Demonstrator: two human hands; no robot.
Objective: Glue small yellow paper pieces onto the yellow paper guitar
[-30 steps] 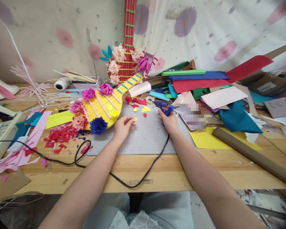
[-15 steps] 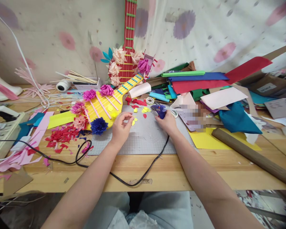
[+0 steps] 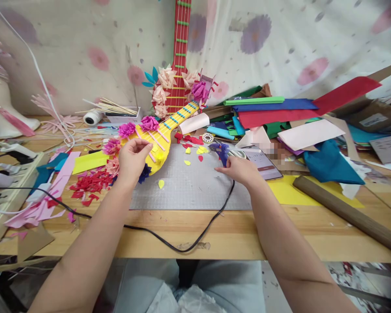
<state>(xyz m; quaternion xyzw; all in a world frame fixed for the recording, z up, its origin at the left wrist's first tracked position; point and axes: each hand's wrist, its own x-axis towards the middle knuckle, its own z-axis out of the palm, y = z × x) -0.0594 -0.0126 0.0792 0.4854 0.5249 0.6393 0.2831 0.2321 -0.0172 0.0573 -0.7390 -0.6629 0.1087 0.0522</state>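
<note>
My left hand (image 3: pixel 134 160) is over the body of a yellow toy guitar (image 3: pixel 164 135), its thumb and forefinger pinched together. Whatever may be in the pinch is too small to make out. Close to the fingertips, bright yellow petals (image 3: pixel 159 155) sit on the guitar. My right hand (image 3: pixel 240 170) is closed around the handle of a blue glue gun (image 3: pixel 219 150), which stays low over the grey cutting mat (image 3: pixel 195 193). A loose yellow petal (image 3: pixel 161 184) lies on the mat between my hands; more lie nearer the gun. A dark blue paper flower (image 3: pixel 145 174) is partly behind my left wrist.
A black cord (image 3: pixel 179 250) loops across the front of the wooden table. Red paper scraps (image 3: pixel 91 184) and a power strip (image 3: pixel 19 187) are at left. At right are a phone (image 3: pixel 263 163), coloured sheets and a brown roll (image 3: pixel 345 213). A red guitar (image 3: pixel 179 48) stands behind.
My left hand has moved left from the petals on the mat to over the yellow guitar. A single petal now lies apart on the mat. My right hand stays at the glue gun.
</note>
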